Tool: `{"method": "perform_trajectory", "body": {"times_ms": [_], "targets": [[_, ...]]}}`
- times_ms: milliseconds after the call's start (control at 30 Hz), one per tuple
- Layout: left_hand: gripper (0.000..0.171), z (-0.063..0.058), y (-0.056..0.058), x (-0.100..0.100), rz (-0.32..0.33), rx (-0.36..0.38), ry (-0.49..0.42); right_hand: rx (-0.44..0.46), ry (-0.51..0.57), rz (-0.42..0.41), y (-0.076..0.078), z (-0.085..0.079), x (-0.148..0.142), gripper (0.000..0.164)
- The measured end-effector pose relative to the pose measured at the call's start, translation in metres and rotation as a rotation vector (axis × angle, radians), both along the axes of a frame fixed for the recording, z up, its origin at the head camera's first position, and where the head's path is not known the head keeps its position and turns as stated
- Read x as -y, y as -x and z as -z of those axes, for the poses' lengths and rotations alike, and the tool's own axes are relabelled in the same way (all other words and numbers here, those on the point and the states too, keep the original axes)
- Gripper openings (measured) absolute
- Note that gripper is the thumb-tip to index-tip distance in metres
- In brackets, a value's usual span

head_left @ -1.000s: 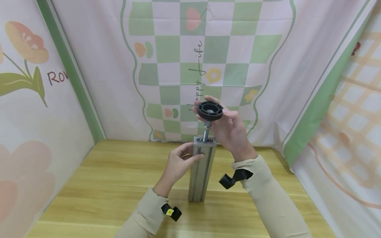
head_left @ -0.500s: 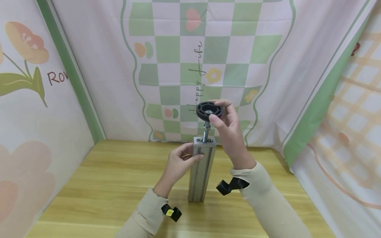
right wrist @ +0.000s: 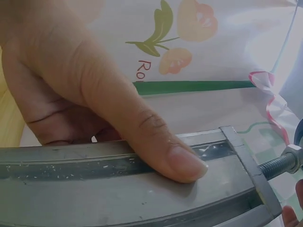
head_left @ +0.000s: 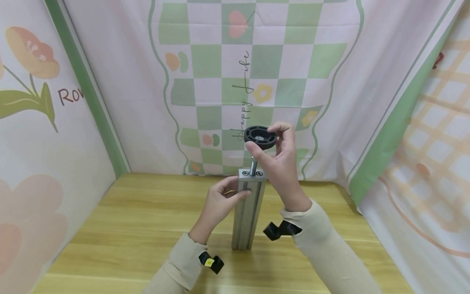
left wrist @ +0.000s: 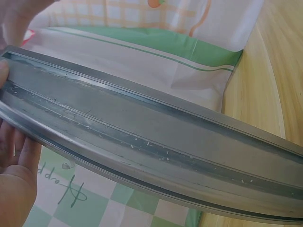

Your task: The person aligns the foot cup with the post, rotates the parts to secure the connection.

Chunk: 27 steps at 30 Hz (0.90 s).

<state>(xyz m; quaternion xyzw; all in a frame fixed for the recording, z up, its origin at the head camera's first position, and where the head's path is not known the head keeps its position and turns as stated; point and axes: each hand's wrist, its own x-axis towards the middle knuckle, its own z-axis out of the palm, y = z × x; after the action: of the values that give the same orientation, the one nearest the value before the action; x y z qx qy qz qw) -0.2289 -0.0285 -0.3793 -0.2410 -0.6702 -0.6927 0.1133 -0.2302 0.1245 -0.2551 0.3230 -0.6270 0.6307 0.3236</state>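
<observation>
An aluminium extrusion (head_left: 245,220) stands upright on the wooden table, with a screwed-down end plate (head_left: 252,174) on its top. My left hand (head_left: 219,202) grips it just below this plate, thumb on the near face and fingers around the far side. Out of the plate rises the threaded stud (head_left: 253,166) of a leveling foot (head_left: 259,131), whose black ribbed disc faces up. My right hand (head_left: 280,157) pinches the disc's rim between thumb and fingers. In the right wrist view a hex nut (right wrist: 294,156) sits on the stud, apart from the plate; the disc mostly lies outside that view.
The wooden table (head_left: 147,228) reaches back to a checked fabric curtain (head_left: 207,61). More patterned fabric hangs on the left and right. Small light flecks lie in the extrusion's grooves, seen in both wrist views. Black cameras are strapped to both wrists.
My right hand has come from behind the disc to its near right side, and its thumb has swept left along the near rim. The left hand and extrusion have stayed put.
</observation>
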Motion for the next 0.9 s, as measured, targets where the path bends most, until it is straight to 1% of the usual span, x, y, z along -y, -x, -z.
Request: {"method": "perform_trajectory", "body": {"times_ms": [67,133,167,233,300,333,400,467,533,567,633,733,833,900], "targets": [[0.034,0.0,0.0,0.0,-0.002,0.002,0.001,-0.017,-0.006,0.01,0.001,0.002,0.001,0.051],[0.033,0.0,0.0,0.0,-0.002,0.007,0.0,-0.022,0.0,-0.008,0.003,0.004,0.001,0.06],[0.033,0.0,0.0,0.0,-0.003,0.01,0.0,-0.025,0.004,-0.018,0.004,0.004,0.0,0.062],[0.033,-0.001,0.0,0.0,-0.006,0.015,0.001,-0.011,0.028,-0.07,0.006,0.004,0.0,0.057],[0.034,-0.001,-0.001,0.0,-0.007,0.018,0.001,0.031,0.068,-0.188,0.009,0.003,-0.002,0.051],[0.034,-0.001,-0.001,0.0,-0.009,0.02,0.001,0.056,0.085,-0.261,0.011,0.002,-0.003,0.049],[0.034,-0.001,-0.001,0.0,-0.01,0.018,0.0,0.142,0.11,-0.447,0.015,-0.001,-0.006,0.046],[0.035,-0.001,-0.001,0.0,-0.01,0.013,-0.001,0.244,0.117,-0.632,0.018,-0.003,-0.01,0.051],[0.035,-0.001,-0.001,0.0,-0.007,0.01,-0.004,0.333,0.086,-0.774,0.022,-0.005,-0.015,0.059],[0.035,-0.001,-0.001,0.0,-0.004,0.009,-0.006,0.369,0.068,-0.832,0.024,-0.006,-0.017,0.063],[0.035,-0.001,-0.001,0.001,0.0,0.009,-0.008,0.409,0.041,-0.918,0.028,-0.007,-0.02,0.07],[0.035,0.0,-0.001,0.001,0.007,0.009,-0.012,0.422,0.028,-1.027,0.034,-0.008,-0.022,0.073],[0.035,0.0,-0.001,0.001,0.01,0.008,-0.009,0.412,0.048,-1.1,0.037,-0.008,-0.022,0.068],[0.035,0.0,-0.001,0.001,0.01,0.004,-0.008,0.409,0.061,-1.122,0.037,-0.008,-0.022,0.066]]}}
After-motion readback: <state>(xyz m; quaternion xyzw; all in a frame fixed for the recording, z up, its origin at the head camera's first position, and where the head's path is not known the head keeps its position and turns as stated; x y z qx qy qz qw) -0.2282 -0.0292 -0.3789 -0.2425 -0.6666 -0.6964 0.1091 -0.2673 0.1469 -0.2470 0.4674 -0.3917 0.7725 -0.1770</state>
